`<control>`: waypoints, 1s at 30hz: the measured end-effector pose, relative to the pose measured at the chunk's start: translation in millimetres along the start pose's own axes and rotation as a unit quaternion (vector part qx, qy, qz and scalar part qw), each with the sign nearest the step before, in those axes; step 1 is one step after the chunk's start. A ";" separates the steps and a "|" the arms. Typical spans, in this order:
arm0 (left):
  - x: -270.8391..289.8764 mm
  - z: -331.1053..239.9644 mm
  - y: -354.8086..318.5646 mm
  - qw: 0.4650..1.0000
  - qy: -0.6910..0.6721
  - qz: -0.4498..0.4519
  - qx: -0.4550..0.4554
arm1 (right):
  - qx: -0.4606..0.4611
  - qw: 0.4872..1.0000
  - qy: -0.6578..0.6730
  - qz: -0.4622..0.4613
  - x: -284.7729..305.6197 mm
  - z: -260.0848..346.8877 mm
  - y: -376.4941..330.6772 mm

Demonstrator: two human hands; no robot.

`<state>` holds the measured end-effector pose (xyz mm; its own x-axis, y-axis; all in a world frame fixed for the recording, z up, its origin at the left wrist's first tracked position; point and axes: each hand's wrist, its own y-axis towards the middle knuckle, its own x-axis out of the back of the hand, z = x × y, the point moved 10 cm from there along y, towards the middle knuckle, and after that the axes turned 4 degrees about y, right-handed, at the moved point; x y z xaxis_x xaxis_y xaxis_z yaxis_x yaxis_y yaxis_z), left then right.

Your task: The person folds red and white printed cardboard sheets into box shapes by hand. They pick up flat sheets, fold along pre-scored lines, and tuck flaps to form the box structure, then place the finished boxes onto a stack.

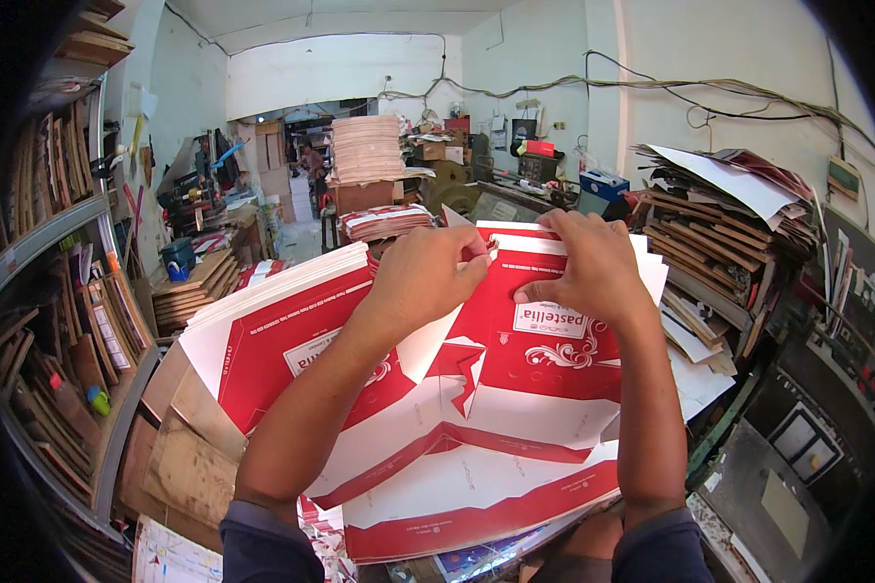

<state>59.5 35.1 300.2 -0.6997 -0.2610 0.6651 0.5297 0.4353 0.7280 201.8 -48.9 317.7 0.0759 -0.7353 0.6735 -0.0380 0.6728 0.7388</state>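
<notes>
A thick stack of red-and-white printed cardboard sheets (476, 418) lies spread in front of me, die-cut into box blanks. My left hand (423, 272) is closed on the far edge of the top sheet (554, 364) near its middle. Just to the right, my right hand (583, 262) presses down on the same sheet, fingers pinching its far edge. The two hands nearly touch. A second fanned pile of the same sheets (282, 325) sits to the left under my left forearm.
Brown board pieces (190, 457) lie at the lower left. Shelves of wooden frames (63, 321) line the left wall. A messy pile of boards and paper (729, 223) rises on the right. A tall stack of pale sheets (365, 151) stands behind, and a person stands in the far doorway.
</notes>
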 end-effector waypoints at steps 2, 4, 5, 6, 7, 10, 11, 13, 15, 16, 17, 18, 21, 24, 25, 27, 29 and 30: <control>-1.1 2.2 -0.9 1.000 -0.014 -0.026 -0.004 | 0.000 1.000 -0.003 0.004 -1.9 -0.1 0.0; 1.5 -3.1 -0.3 0.999 -0.017 -0.034 -0.015 | 0.004 1.000 0.000 0.011 -2.2 -0.3 1.5; 2.9 -6.2 0.3 0.999 -0.019 -0.038 -0.021 | 0.002 1.000 -0.002 0.011 -0.5 -1.5 1.0; 1.0 -4.3 1.5 0.999 -0.037 -0.023 -0.007 | 0.002 1.000 0.000 0.012 -0.5 -1.2 1.1; -0.9 -3.0 4.3 0.998 -0.055 -0.007 0.007 | 0.001 1.000 0.002 0.012 -0.5 -1.0 1.2; -3.7 -5.4 13.7 0.996 -0.057 0.042 0.046 | 0.007 1.000 -0.002 0.009 1.7 -2.9 0.7; -4.0 -4.3 17.1 0.995 -0.048 0.059 0.058 | 0.011 1.000 -0.002 0.006 1.6 -3.0 1.3; 21.0 1.7 24.5 0.998 0.008 -0.042 0.052 | 0.017 1.000 -0.003 0.005 -1.4 -4.9 1.2; 57.7 18.0 32.7 0.985 0.091 -0.138 0.058 | 0.014 1.000 0.013 0.005 -3.3 -1.3 2.9; 84.8 16.0 27.5 0.971 0.103 -0.198 0.084 | 0.008 1.000 0.013 0.007 -2.6 -3.4 2.4; 111.5 17.9 23.4 0.965 0.106 -0.222 0.096 | 0.011 1.000 0.016 0.008 -4.4 -2.5 3.2; 141.9 17.7 18.0 0.952 0.118 -0.249 0.133 | 0.011 1.000 0.012 0.008 0.8 -4.3 3.3; 222.6 -2.2 -37.7 0.902 0.179 -0.357 0.164 | 0.002 1.000 0.021 -0.006 -0.7 -7.9 0.0; 278.7 24.4 -84.4 0.870 0.254 -0.387 0.170 | -0.001 1.000 0.006 -0.011 -0.4 -14.6 -4.6; 299.2 35.0 -96.7 0.854 0.331 -0.360 0.175 | 0.004 1.000 0.016 -0.014 -0.2 -10.3 -3.7; 322.8 90.9 -114.1 0.814 0.406 -0.248 0.332 | 0.009 1.000 0.017 -0.013 -1.9 -4.9 -2.9; 345.7 124.5 -113.3 0.778 0.544 -0.223 0.222 | 0.012 0.998 0.048 -0.024 -1.4 6.6 -1.5; 310.1 127.1 -94.2 0.788 0.535 -0.169 0.253 | 0.002 0.999 0.033 -0.019 -0.4 2.1 -3.0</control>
<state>-268.3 22.6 416.7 0.1876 -0.8957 0.4031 -0.0484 0.4014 0.9146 199.9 -50.8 315.3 0.1427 -0.7531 0.6422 -0.0380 0.6442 0.7639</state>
